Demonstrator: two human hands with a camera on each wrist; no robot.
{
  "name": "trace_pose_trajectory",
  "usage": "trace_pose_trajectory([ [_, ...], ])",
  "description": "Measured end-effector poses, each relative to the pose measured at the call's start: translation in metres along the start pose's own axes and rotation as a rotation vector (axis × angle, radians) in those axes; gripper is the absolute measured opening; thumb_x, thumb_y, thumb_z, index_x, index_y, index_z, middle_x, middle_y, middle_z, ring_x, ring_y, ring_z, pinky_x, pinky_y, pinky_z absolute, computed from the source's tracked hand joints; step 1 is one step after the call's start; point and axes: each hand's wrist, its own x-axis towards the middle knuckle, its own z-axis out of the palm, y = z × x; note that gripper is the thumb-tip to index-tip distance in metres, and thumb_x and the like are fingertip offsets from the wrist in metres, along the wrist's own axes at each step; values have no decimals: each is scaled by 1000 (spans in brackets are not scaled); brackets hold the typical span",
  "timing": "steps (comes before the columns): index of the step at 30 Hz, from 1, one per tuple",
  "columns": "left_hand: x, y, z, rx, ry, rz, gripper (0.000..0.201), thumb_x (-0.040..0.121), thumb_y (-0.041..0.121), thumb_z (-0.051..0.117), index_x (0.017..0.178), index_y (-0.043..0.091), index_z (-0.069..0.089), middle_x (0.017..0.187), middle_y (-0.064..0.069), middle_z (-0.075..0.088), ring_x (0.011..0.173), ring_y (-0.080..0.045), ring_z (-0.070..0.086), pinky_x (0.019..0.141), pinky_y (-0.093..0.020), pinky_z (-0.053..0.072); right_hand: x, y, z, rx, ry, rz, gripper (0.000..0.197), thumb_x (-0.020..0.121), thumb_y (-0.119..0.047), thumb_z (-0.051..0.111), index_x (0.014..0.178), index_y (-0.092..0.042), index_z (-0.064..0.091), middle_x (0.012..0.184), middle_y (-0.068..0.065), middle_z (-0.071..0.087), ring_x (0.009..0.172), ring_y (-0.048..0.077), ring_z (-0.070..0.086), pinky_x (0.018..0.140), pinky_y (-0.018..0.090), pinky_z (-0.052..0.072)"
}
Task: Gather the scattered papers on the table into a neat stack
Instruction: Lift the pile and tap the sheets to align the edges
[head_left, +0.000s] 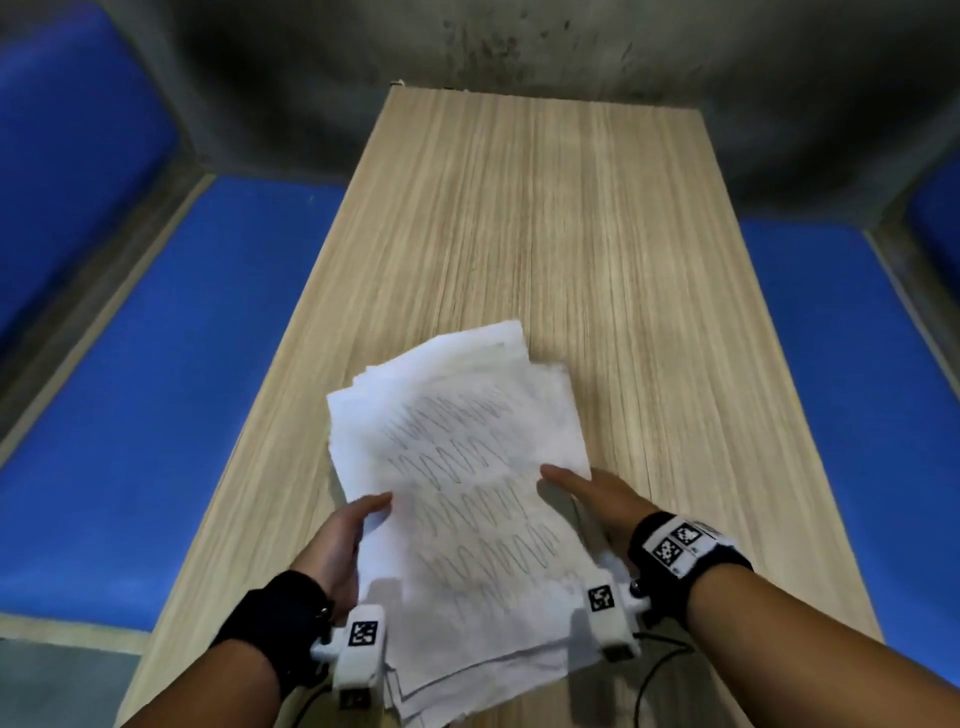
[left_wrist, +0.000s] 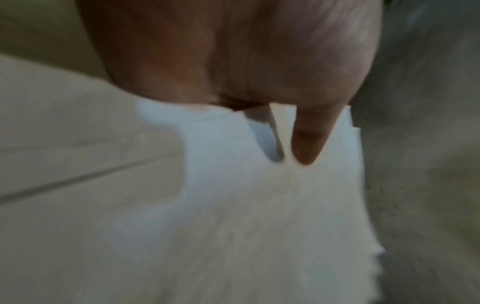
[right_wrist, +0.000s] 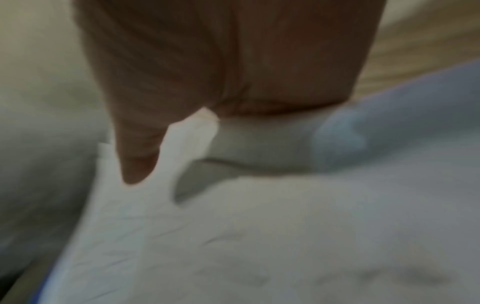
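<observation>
A loose sheaf of white papers (head_left: 462, 493) with wavy pencil scribbles is held over the near half of the wooden table (head_left: 545, 234), its edges fanned and uneven. My left hand (head_left: 345, 535) grips the sheaf's left side, thumb on top. My right hand (head_left: 587, 488) grips the right side, thumb lying on the top sheet. In the blurred left wrist view the left hand's thumb (left_wrist: 306, 142) presses the papers (left_wrist: 259, 205). The blurred right wrist view shows the right hand's thumb (right_wrist: 137, 156) on the papers (right_wrist: 259, 236). The fingers under the sheaf are hidden.
The far half of the table shows bare wood up to its far edge (head_left: 545, 96). Blue padded benches (head_left: 156, 389) flank the table on the left and right (head_left: 852, 389). A dark grey wall (head_left: 467, 41) stands behind.
</observation>
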Motion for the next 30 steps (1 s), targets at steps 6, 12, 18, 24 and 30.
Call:
trace_pose_trajectory([
  [6,-5,4,13,137,-40,-103,48,78,20,65,121,-2,65,116,-27,66,89,-40,70,73,-43,59,7,29,0,-9,-81,156,47,71,-20,74,115,-5,65,115,25,68,106,37,64,102,54,44],
  [12,-20,-42,-13,520,-124,-239,26,88,1,60,112,0,69,109,-21,73,101,-38,70,93,-49,54,-15,45,-8,-53,-57,117,33,80,0,60,112,5,64,96,14,72,87,27,68,78,29,57],
  [18,-12,-27,10,459,8,48,48,65,-3,62,112,-11,63,103,-33,70,96,-46,68,93,-55,52,-34,37,-6,-231,-25,41,9,77,1,60,82,-3,66,72,9,65,65,20,62,59,23,49],
  [24,-42,38,78,515,204,764,35,84,-9,49,92,22,64,76,7,71,69,3,67,65,-24,55,-64,-14,10,-89,376,-547,15,93,-4,51,94,-16,61,79,-13,63,76,9,63,57,13,47],
  [30,-102,89,127,339,300,1448,9,99,1,47,99,8,42,78,13,50,69,13,52,64,-4,42,-119,-91,-1,123,578,-1048,23,94,-14,59,79,-33,60,74,-25,64,73,-25,56,63,-4,41],
])
